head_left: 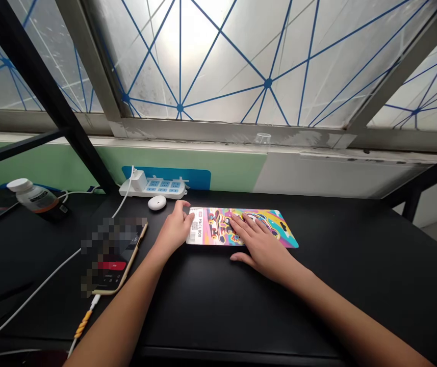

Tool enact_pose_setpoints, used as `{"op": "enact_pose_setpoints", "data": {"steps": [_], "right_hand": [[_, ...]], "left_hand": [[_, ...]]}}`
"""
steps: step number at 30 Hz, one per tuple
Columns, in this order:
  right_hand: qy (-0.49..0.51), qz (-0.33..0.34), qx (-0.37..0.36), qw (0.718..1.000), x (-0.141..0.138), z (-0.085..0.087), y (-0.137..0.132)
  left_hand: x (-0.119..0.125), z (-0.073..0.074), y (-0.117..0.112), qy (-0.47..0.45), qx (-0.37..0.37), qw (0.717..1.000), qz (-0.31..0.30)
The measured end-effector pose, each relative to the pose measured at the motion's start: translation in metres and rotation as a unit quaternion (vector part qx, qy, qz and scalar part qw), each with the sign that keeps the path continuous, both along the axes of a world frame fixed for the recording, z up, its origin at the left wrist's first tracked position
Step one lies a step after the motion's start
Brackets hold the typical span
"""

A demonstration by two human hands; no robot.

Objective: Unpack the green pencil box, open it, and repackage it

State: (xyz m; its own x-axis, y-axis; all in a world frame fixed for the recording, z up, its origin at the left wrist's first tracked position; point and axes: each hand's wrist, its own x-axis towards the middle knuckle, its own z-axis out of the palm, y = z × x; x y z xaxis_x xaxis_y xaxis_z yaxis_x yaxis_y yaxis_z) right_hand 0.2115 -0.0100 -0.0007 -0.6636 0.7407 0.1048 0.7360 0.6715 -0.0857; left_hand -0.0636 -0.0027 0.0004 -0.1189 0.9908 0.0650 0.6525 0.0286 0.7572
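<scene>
A colourful pencil box package point(214, 237) lies on the black desk, its white end printed "PENCIL BOX" on the left and a yellow and turquoise end on the right. My left hand point(175, 229) is closed at the white end, thumb on its edge and the other fingers curled and partly hidden. Flat across the middle of the package rests my right hand point(264, 250), fingers stretched out and thumb apart, covering part of the print.
Left of the package are a phone point(121, 255) with a charging cable, a round white case point(157, 203), and a white power strip point(164, 188). A white-capped bottle point(34, 196) stands farther left. Black metal bars point(69, 122) and a window bound the desk point(203, 306).
</scene>
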Motion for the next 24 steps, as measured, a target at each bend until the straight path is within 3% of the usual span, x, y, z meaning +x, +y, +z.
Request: {"op": "enact_pose_setpoints", "data": {"steps": [4,11,14,17,19,21,24], "right_hand": [[-0.015,-0.016,0.002,1.000,0.023,-0.001,0.002],[0.006,-0.041,0.041,0.998,0.122,-0.014,0.004],[0.013,-0.029,0.066,0.997,0.140,-0.013,-0.003],[0.015,-0.035,0.091,0.995,0.123,-0.006,-0.011],[0.013,-0.022,0.094,0.995,0.098,0.000,-0.014],[0.007,0.012,0.087,0.996,0.069,0.004,-0.014],[-0.005,0.055,0.078,0.995,0.036,0.004,-0.011]], "left_hand": [[-0.002,-0.001,0.001,0.011,-0.007,1.000,-0.002],[-0.007,0.015,-0.006,0.096,-0.028,0.995,0.014],[-0.006,0.022,-0.011,0.169,-0.030,0.985,0.021],[0.009,0.026,-0.015,0.301,0.067,0.950,0.055],[0.027,0.023,-0.016,0.320,0.147,0.935,0.033],[0.046,0.017,-0.016,0.292,0.175,0.939,-0.056],[0.063,0.007,-0.014,0.295,0.127,0.930,-0.179]]}}
